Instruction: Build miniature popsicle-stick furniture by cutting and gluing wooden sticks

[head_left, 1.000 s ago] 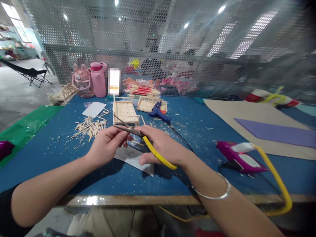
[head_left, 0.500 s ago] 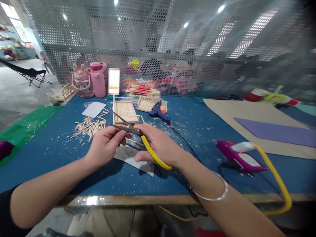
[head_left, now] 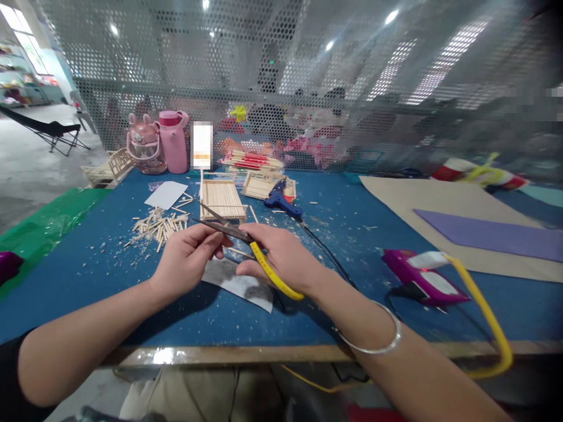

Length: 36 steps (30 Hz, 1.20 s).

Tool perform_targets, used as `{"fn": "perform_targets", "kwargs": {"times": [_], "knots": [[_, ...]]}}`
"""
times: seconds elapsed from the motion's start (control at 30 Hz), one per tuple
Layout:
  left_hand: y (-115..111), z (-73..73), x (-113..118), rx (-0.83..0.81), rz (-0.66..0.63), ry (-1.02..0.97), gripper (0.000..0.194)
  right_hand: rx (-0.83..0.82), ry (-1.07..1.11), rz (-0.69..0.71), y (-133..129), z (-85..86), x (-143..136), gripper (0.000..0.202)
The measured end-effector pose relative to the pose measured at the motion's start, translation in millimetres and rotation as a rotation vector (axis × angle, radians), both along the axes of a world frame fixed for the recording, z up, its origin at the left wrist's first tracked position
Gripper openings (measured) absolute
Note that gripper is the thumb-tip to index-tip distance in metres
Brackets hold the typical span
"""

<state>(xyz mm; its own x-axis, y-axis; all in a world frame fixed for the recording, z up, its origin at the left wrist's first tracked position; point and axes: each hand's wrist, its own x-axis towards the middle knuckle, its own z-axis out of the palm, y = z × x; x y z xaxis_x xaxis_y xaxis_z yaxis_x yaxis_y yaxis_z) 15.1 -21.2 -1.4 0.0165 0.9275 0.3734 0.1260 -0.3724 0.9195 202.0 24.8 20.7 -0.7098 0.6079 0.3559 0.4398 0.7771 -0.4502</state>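
**Scissors held open beside pinched fingers over a stick-strewn tabletop**

The right hand (head_left: 281, 255) has its grip around the yellow handle of the scissors (head_left: 264, 261). Their dark blades are parted and point toward the left, raised above the tabletop (head_left: 325, 316). The left hand (head_left: 187, 258) is just beside the blades, its grip narrow, thumb drawn in against the fingers; whether anything is pinched there is hidden. A silvery bracelet (head_left: 393, 337) circles the right wrist.

Below the hands lies a sheet of paper (head_left: 246, 287), partly covered by them. Beyond the left hand, short cut sticks (head_left: 165, 225) are heaped loosely, with pale crumbs scattered around and a white card (head_left: 166, 194) lying just behind.

A small wooden frame (head_left: 222, 196) with a slatted base stands beyond the scissors. To its right, a blue glue gun (head_left: 284, 202) lies in front of a second wooden frame (head_left: 255, 186), its dark cord trailing toward the right forearm. A bundle of red-marked sticks (head_left: 253, 159) is farther back.

Two pink bottles (head_left: 176, 146) stand side by side at the back left. Off to the right are a magenta device (head_left: 424, 278) and a purple sheet (head_left: 484, 234) resting on a tan one.
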Motion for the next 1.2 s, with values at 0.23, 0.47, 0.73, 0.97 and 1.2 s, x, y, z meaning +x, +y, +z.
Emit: {"fn": "perform_targets", "kwargs": {"times": [0.23, 0.47, 0.73, 0.97, 1.2], "knots": [[-0.1, 6.1, 4.6, -0.044, -0.012, -0.083, 0.015, 0.011, -0.060, -0.022, -0.8, 1.5, -0.1, 0.058], [9.1, 7.3, 4.8, -0.273, -0.112, -0.488, 0.019, -0.048, -0.020, -0.203, 5.5, 33.5, 31.3, 0.041], [17.8, -0.6, -1.0, -0.154, 0.069, -0.463, 0.016, -0.242, -0.555, -0.477, 37.6, 31.0, 103.5, 0.027], [24.7, -6.1, -3.6, -0.183, 0.107, -0.446, 0.019, -0.227, -0.699, -0.542, 44.1, 14.9, 73.8, 0.030], [29.5, -9.6, -2.7, -0.239, 0.152, -0.432, 0.018, -0.129, -0.534, -0.604, 48.9, 11.3, 63.1, 0.041]]}}
